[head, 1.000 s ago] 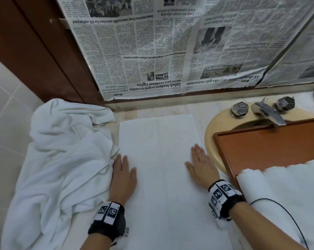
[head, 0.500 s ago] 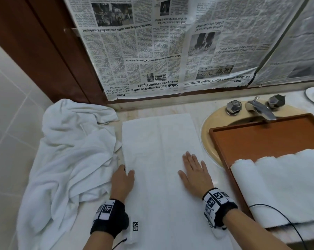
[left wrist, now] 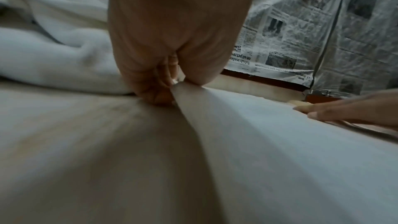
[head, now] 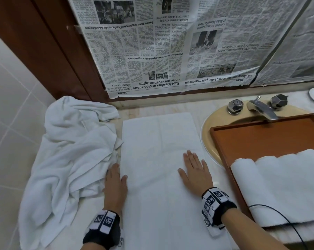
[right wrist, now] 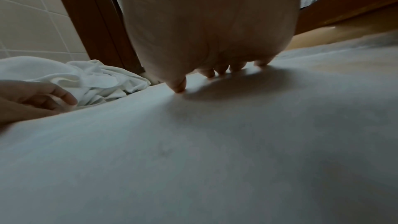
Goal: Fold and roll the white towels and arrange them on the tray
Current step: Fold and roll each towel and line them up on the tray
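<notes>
Crumpled white towels (head: 66,156) lie heaped at the far left of the surface (head: 205,112), against the tiled wall; how many are tangled there I cannot tell. Just right of the heap, the left hand (head: 115,184) sits at the left edge of one flat folded towel (head: 161,159). In the left wrist view its fingers (left wrist: 150,89) are curled under and the thumb closes on top, pinching that edge, which rises slightly off the surface. The flat towel runs lengthwise away from the person. On its right half the right hand (head: 195,174) lies palm down, fingers straight and slightly spread, pressing the cloth and gripping nothing. Further right, one brown tray (head: 260,139) rests over the basin (head: 210,134), below the tap (head: 262,109). Rolled towels (head: 286,183) lie side by side on the tray's near part, perhaps three or four, the rightmost cut off by the frame. Newspaper (head: 170,47) covers the wall behind.
</notes>
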### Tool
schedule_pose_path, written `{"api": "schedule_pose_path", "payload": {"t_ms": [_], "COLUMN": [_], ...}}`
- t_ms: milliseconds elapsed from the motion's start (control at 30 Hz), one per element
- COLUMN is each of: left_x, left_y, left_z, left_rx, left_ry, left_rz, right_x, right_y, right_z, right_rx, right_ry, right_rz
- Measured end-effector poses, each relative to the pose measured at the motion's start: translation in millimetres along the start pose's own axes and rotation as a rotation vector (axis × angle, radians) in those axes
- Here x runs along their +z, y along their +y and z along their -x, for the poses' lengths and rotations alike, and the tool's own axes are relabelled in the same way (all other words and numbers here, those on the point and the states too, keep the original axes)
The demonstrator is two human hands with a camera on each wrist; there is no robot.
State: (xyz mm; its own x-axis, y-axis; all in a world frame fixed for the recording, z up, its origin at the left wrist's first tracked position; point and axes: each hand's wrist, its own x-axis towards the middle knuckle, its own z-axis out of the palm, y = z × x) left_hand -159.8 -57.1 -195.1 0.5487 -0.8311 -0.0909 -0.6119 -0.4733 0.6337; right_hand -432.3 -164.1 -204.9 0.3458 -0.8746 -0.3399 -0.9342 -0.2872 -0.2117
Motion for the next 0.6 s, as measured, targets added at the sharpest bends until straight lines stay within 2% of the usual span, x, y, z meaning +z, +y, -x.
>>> {"api": "schedule_pose_path", "payload": {"t_ms": [67,133,233,333,400,600], "left_x": [7.5,14.0,29.2,41.2,51.0,52.8], "left_y": [1.1,6.5,16.7,34.5,44.3,43.7], "left_z": [2.2,1.8,-7.6,-17.8,-22.8,-44.1], "left_rx": [0.079,0.156,0.241,0.164,0.117,0.055], "left_ry": [0.065,0.067,-0.052,-0.217,-0.247,-0.272], "left_rz": [-0.045,-0.078,-0.192,-0.355,-0.409,-0.518], "right_x": [-2.5,-5.3,-9.5,-9.6,-5.9,-8.3], "right_y": [-1.0,-3.3,-10.0,-22.4,-31.5,-18.9], "right_z": [0.7,1.4,-5.8,-19.1,-29.8,-55.2], "right_rx": [0.006,-0.008,-0.118,-0.238,-0.276,-0.157], "right_ry": [0.016,0.045,0.055,0.014,0.005,0.015], "right_rz": [-0.017,-0.051,-0.049,0.004,0.044,0.067]}}
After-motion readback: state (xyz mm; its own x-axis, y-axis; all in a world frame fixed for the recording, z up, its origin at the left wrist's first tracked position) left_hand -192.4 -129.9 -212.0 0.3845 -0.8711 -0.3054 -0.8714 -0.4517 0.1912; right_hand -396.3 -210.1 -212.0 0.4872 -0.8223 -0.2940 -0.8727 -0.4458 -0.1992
